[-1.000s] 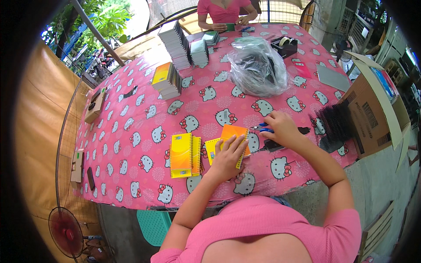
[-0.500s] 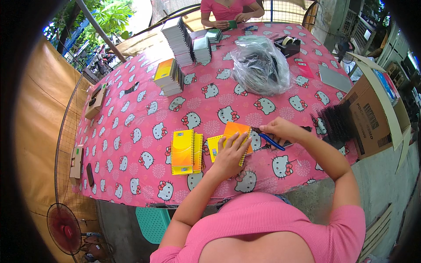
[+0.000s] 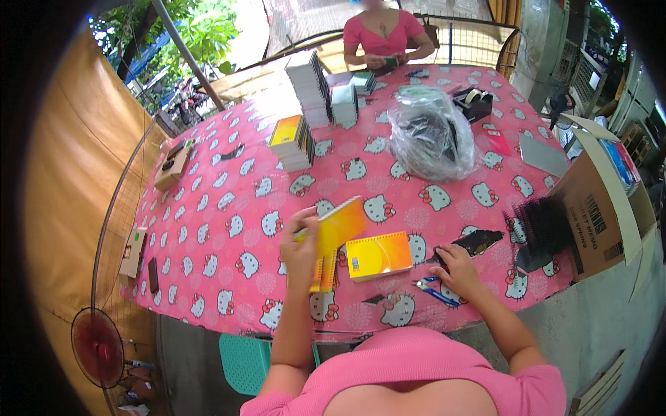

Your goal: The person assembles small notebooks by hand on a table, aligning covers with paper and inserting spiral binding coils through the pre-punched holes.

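Note:
My left hand (image 3: 301, 243) is closed on the edge of a yellow-orange spiral notebook (image 3: 340, 225), lifted and tilted above a small pile of similar notebooks (image 3: 325, 274). Beside the pile, another yellow-orange notebook (image 3: 378, 255) lies flat with its spiral edge away from me. My right hand (image 3: 459, 270) rests on the table to the right of that notebook, fingers bent around a thin dark piece that I cannot make out. Blue-handled cutting pliers (image 3: 438, 292) lie on the cloth just below this hand. Past its fingertips is a black scrap (image 3: 479, 241).
Black spiral coils (image 3: 538, 232) are heaped by a cardboard box (image 3: 600, 215) at the right. A clear plastic bag (image 3: 433, 139), a tape dispenser (image 3: 475, 105) and notebook stacks (image 3: 295, 142) stand farther back. A person (image 3: 383, 41) in pink handles a small green item across the table.
My left hand has moved left, lifting a notebook over the pile. My right hand has let go of the pliers and moved lower. Another notebook now lies flat between my hands.

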Available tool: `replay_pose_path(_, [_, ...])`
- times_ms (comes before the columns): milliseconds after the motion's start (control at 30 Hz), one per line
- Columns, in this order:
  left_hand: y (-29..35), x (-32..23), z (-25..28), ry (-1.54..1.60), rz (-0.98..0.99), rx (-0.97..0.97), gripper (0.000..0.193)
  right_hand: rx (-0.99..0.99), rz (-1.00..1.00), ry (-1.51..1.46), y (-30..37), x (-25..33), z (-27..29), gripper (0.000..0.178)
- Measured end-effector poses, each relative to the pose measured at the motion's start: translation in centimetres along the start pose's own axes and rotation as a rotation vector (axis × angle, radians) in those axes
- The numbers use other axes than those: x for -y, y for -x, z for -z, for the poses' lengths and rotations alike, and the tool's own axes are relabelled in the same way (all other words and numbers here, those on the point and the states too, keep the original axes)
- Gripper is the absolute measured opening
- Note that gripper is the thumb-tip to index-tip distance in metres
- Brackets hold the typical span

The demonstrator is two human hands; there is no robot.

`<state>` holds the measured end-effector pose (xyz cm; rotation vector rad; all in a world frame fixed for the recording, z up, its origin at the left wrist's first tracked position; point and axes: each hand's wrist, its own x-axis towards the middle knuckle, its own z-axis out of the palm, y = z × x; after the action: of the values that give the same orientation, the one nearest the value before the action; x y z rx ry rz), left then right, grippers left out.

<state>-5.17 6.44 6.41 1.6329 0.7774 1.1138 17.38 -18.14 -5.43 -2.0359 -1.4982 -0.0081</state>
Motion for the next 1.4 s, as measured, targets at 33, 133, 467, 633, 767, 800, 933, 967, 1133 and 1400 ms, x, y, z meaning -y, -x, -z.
replay_pose_path(33, [-0.5,0.1,1.7,0.062,0.029,-0.102,0.019,-0.012,0.012,-0.001,-0.3,-0.5,-0.1,0.051])
replay_pose_path(133, [-1.3,2.1,4.6,0.407,0.174,-0.265,0.015,0.045,0.097,0.159,-0.5,-3.1,0.3,0.044])
replay_pose_path(467, [4.8,13.0,12.1,-0.345,0.279,-0.164,0.023,0.150,0.111,0.214,-1.1,-4.8,3.1,0.032])
replay_pose_path(633, [3.5,11.2,9.1,-0.135,0.379,-0.108,0.040,-0.015,0.118,0.036,-11.7,-3.3,-0.1,0.021])
replay_pose_path(767, [2.8,13.0,8.9,-0.309,0.376,0.023,0.052,0.043,0.509,0.007,-19.2,-2.1,-8.3,0.031])
replay_pose_path(800, [2.5,13.7,8.8,-0.334,0.399,0.033,0.053,0.044,0.495,0.002,-20.1,-1.4,-9.7,0.031])
replay_pose_path(933, [2.7,13.4,9.5,-0.219,0.508,0.076,0.059,0.389,0.422,0.116,-22.3,-0.1,-10.6,0.039])
replay_pose_path(967, [2.6,13.0,9.3,-0.090,0.611,0.084,0.061,0.555,0.352,0.116,-22.7,-0.4,-10.5,0.042])
replay_pose_path(1133, [2.6,12.3,10.6,0.100,0.728,0.108,0.061,0.444,0.417,-0.084,-22.4,1.0,-9.7,0.040])
replay_pose_path(1400, [1.8,11.2,9.5,0.289,0.870,0.161,0.057,0.666,0.688,-0.214,-23.1,-0.8,-13.3,0.051])
